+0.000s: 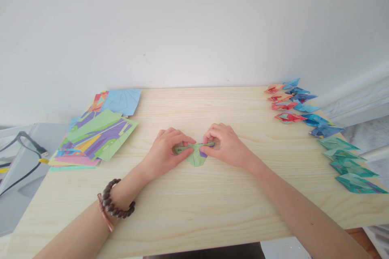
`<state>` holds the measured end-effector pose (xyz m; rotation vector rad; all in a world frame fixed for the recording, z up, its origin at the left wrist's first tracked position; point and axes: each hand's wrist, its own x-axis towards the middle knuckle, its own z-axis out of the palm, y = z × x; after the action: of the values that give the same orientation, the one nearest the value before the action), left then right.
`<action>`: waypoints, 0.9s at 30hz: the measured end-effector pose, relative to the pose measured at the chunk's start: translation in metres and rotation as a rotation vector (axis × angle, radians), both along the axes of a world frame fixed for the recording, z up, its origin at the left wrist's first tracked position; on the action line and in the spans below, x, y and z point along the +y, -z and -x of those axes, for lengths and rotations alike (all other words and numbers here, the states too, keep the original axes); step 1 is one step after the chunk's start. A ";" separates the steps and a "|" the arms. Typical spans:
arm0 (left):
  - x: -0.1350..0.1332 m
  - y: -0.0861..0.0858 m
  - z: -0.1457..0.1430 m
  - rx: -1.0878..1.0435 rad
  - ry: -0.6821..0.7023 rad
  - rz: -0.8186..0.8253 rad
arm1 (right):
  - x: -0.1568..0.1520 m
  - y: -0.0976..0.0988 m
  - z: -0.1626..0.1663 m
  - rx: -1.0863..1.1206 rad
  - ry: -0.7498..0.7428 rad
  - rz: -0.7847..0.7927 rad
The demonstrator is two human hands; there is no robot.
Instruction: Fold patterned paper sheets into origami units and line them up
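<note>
Near the middle of the wooden table [188, 198], a partly folded sheet of green origami paper [197, 159] with a purple patch is held between both hands. My left hand [168, 149] pinches its left end, where a small printed number shows. With thumb and fingers, my right hand [225, 145] grips the right end. A folded strip runs along the top between the two hands, and a rounded flap hangs toward me. The fingertips hide parts of both ends.
At the left lies a loose pile of patterned paper sheets [100, 133], beside a blue sheet [123, 101]. Folded paper pieces [323, 130] in red, blue and green line the right edge. A black cable [30, 141] lies off the table's left side. A white wall [194, 28] stands behind.
</note>
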<state>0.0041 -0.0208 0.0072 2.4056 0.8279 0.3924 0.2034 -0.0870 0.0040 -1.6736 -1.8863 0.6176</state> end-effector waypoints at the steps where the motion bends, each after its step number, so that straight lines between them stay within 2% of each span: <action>1: 0.000 0.000 0.000 0.005 0.002 0.004 | -0.001 0.000 0.000 0.000 -0.005 -0.007; 12: 0.003 0.002 0.001 -0.008 0.019 0.017 | 0.004 0.005 -0.014 0.084 -0.182 -0.058; 16: 0.006 0.001 0.003 0.000 0.077 -0.006 | 0.006 0.007 -0.024 0.109 -0.251 -0.050; 23: 0.015 -0.003 0.012 -0.041 0.218 -0.058 | -0.001 0.008 -0.022 -0.020 -0.297 -0.174; 27: 0.015 0.001 0.015 -0.038 0.262 -0.155 | -0.007 0.011 -0.019 -0.116 -0.315 -0.261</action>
<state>-0.0111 -0.0061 0.0064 2.5987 0.4712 0.4095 0.2224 -0.0944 -0.0074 -1.2838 -2.2288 0.3766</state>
